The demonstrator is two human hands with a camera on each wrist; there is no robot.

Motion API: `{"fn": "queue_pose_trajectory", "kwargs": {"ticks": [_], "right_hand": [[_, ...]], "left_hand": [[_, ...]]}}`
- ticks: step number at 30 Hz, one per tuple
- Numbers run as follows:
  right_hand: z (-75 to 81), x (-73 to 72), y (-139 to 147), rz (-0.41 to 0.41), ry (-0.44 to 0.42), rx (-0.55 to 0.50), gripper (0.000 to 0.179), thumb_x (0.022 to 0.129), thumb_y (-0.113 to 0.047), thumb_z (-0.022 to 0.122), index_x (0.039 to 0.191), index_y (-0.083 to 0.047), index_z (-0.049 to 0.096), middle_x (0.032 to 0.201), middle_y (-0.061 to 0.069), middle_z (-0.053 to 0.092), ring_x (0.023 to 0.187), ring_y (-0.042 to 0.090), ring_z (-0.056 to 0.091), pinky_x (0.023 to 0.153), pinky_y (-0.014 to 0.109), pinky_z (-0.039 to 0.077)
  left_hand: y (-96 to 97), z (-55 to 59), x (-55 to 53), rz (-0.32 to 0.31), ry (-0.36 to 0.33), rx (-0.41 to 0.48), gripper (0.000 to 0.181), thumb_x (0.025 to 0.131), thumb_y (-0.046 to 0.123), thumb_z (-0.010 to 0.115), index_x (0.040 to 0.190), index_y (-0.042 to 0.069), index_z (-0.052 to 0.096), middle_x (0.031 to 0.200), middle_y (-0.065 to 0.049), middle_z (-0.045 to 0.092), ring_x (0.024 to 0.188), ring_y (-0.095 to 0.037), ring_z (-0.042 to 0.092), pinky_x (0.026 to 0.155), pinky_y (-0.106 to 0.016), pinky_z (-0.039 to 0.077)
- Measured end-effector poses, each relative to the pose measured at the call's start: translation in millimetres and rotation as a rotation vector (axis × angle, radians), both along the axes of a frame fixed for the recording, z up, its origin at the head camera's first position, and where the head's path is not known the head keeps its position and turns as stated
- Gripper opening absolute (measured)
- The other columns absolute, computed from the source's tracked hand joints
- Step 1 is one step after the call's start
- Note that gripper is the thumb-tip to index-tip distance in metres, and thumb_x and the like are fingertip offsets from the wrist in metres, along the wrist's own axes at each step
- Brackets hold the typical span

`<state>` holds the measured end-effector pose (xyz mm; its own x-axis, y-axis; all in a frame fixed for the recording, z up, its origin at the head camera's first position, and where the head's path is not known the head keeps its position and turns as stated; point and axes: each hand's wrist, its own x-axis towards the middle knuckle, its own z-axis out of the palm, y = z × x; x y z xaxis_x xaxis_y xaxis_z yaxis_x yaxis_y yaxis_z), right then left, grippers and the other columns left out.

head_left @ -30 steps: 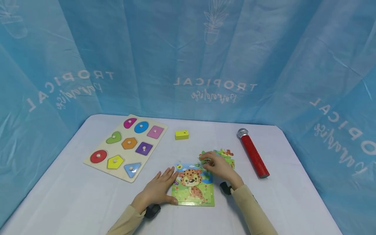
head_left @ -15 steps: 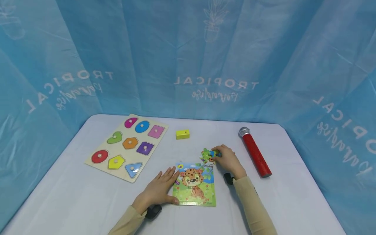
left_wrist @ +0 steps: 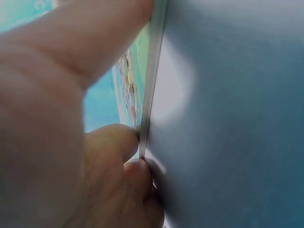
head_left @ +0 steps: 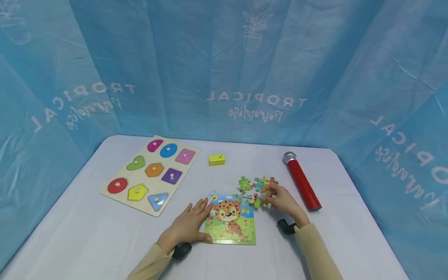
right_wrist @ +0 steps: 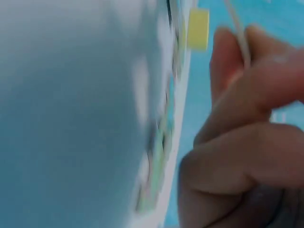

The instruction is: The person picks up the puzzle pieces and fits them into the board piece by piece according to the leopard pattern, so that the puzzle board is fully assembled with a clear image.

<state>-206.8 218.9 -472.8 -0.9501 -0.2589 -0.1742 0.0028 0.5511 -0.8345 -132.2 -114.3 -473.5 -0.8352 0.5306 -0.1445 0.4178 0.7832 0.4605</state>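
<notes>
A square jigsaw puzzle with a leopard cub picture [head_left: 224, 237] lies near the front middle of the table. Spread along its left edge, the left hand [head_left: 187, 224] has its fingers straight and its thumb at the lower corner. In the left wrist view, thumb and fingertips touch the edge of the puzzle board [left_wrist: 153, 78]. Beyond the puzzle's upper right corner, the right hand [head_left: 282, 200] pinches a puzzle piece [right_wrist: 241, 40] between thumb and finger, shown as a thin edge in the right wrist view. Loose puzzle pieces [head_left: 244, 184] lie around and partly under that hand.
A knobbed shape board [head_left: 145, 182] lies at the left, several coloured shapes in it. A small yellow block [head_left: 217, 160] sits at the back middle. To the right lies a red microphone [head_left: 303, 185]. Blue curtain [head_left: 196, 70] hangs around the table.
The right hand went from the puzzle's upper right corner to the loose pieces, then drew back right and nearer, now pinching a piece. The left hand stayed on the puzzle's edge.
</notes>
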Motion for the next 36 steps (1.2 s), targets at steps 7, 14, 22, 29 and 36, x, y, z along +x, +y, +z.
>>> {"fn": "queue_pose_trajectory", "kwargs": {"ticks": [7,14,22,29,36], "right_hand": [[-5.8,17.1,-29.1,0.196,-0.094,-0.060,0.023,0.086,-0.022,0.073,0.092,-0.005,0.059,0.064,-0.001,0.059,0.050,0.011,0.055,0.048,0.022,0.045],[-7.7,23.0,-44.9,0.166,-0.034,0.038,0.019,0.083,-0.020,0.076,0.084,-0.008,0.060,0.062,-0.002,0.055,0.049,0.009,0.050,0.045,0.021,0.043],[-6.5,24.7,-52.0,0.144,0.095,0.178,0.022,0.079,-0.022,0.079,0.078,-0.012,0.060,0.067,-0.001,0.054,0.057,0.011,0.045,0.050,0.022,0.036],[-8.4,24.9,-54.4,0.143,0.175,0.287,0.023,0.078,-0.025,0.081,0.076,-0.017,0.060,0.062,-0.004,0.051,0.054,0.009,0.043,0.049,0.021,0.034],[-3.8,11.9,-49.7,0.038,0.138,0.225,0.013,0.084,-0.019,0.075,0.081,-0.014,0.063,0.070,-0.001,0.056,0.061,0.012,0.047,0.053,0.023,0.037]], "left_hand": [[-0.1,1.2,0.8,-0.004,0.002,0.001,0.105,0.072,0.049,0.078,0.151,0.000,0.028,0.159,-0.023,0.021,0.148,-0.040,0.019,0.119,-0.061,0.016],[0.0,0.4,0.7,-0.004,0.007,-0.004,0.105,0.073,0.049,0.078,0.151,0.000,0.028,0.159,-0.023,0.021,0.148,-0.039,0.019,0.119,-0.060,0.017],[0.2,1.9,1.0,-0.005,0.011,-0.009,0.104,0.073,0.048,0.078,0.151,0.000,0.028,0.159,-0.023,0.022,0.148,-0.040,0.020,0.119,-0.060,0.018],[0.2,2.4,0.7,-0.002,0.004,-0.005,0.104,0.073,0.048,0.078,0.151,0.000,0.028,0.159,-0.023,0.021,0.148,-0.039,0.019,0.119,-0.060,0.017],[-0.4,1.9,0.6,-0.006,0.001,-0.005,0.105,0.073,0.049,0.078,0.151,0.000,0.028,0.159,-0.023,0.021,0.148,-0.040,0.019,0.119,-0.061,0.017]]}}
